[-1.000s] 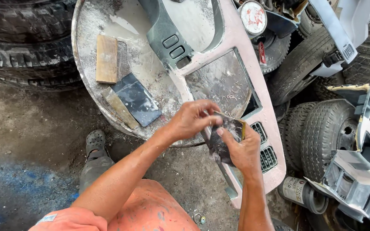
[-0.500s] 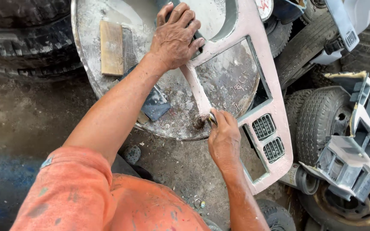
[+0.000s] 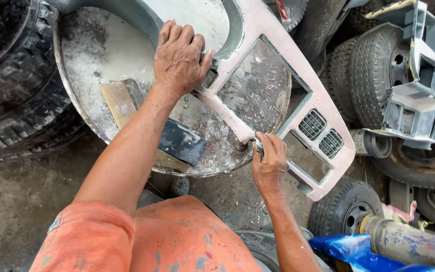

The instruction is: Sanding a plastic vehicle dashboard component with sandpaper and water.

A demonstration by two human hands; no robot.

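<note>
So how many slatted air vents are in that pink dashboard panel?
2, side by side near the panel's lower right end: one vent and the other vent, just right of the right hand.
</note>
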